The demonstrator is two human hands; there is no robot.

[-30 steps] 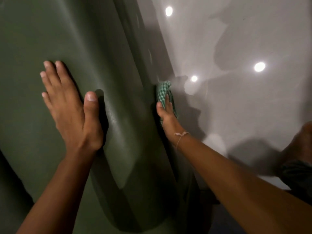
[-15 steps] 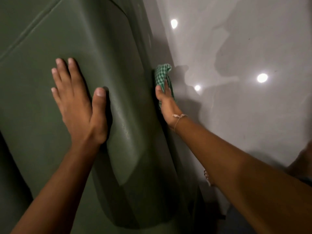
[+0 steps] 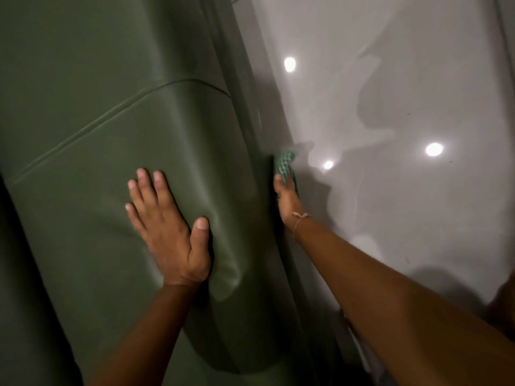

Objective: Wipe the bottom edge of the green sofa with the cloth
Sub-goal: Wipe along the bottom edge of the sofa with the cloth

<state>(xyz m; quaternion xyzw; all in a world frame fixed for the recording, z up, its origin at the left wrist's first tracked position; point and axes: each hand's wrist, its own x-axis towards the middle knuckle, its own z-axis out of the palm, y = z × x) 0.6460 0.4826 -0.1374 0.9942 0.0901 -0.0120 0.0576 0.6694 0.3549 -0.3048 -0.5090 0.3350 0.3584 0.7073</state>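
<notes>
The green sofa (image 3: pixel 117 129) fills the left half of the view, its smooth cushion crossed by a curved seam. My left hand (image 3: pixel 167 229) lies flat on the cushion, fingers spread, holding nothing. My right hand (image 3: pixel 287 201) reaches down the sofa's front, where its lower edge meets the floor. It presses a green checked cloth (image 3: pixel 284 162) against that edge. The cloth sticks out beyond my fingertips and looks blurred. A thin string bracelet circles my right wrist. Most of my right palm is hidden behind the sofa's side.
A glossy grey floor (image 3: pixel 404 107) spreads to the right, with bright ceiling-light reflections and soft shadows on it. A dark shape, perhaps my knee, shows at the right edge (image 3: pixel 504 299). A dark gap runs along the sofa at the lower left.
My right hand and the cloth have slid farther along the sofa's bottom edge, away from me. The view has shifted, so more of the cushion's seam shows. My left hand stays flat on the cushion.
</notes>
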